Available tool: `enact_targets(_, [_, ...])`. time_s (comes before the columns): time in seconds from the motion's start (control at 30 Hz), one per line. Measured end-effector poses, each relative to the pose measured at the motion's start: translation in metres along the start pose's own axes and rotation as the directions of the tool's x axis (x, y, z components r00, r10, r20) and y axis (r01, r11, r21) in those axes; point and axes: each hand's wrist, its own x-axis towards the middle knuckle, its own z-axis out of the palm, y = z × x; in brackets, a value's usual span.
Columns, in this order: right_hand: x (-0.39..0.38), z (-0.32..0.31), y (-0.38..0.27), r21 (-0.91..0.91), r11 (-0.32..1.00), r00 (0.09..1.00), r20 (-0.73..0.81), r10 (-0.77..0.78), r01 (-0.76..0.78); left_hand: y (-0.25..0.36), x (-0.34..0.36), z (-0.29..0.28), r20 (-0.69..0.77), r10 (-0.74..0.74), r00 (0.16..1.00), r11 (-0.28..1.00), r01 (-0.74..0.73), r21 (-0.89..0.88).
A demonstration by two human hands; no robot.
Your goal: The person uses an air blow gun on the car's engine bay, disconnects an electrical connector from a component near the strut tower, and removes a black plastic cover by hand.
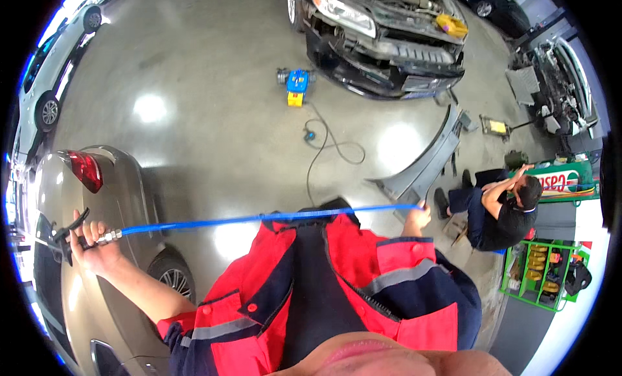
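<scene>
My left hand (97, 247) is held out at the left, closed round a black tool (67, 236) at the metal fitting (110, 236) of a blue hose (201, 223). What kind of tool it is, I cannot make out for sure. The hose runs taut across in front of my chest. At the other side my right hand (416, 220) is closed on the hose, with its fingers partly hidden. Behind my left hand stands a tan car (126, 181) with a red tail light (86, 170).
Ahead is a dark car (389, 58) with its front end taken apart. A blue and yellow machine (297, 85) and a dark cable (310, 175) lie on the floor. To the right are a grey panel (424, 159), a seated co-worker (508, 214) and a green rack (534, 272).
</scene>
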Motion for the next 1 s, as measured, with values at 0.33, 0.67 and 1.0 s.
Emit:
enact_targets(0.33, [-0.109, 0.142, -0.279, 0.325, 0.487, 0.366, 0.931, -0.013, -0.81, -0.112, 0.151, 0.01, -0.109, -0.261, 0.959, 0.965, 0.263, 0.0])
enact_targets(0.67, [-0.279, 0.299, -0.587, 0.32, 0.944, -0.218, 0.919, -0.33, -0.08, -0.119, 0.342, 0.052, 0.184, -0.371, 0.91, 0.928, 0.371, 0.031])
enact_targets(1.0, [-0.218, 0.495, -0.567, 0.319, 0.205, -0.274, 0.936, -0.219, 0.925, -0.163, 0.522, 0.027, -0.399, -0.144, 0.906, 0.978, 0.192, 0.083])
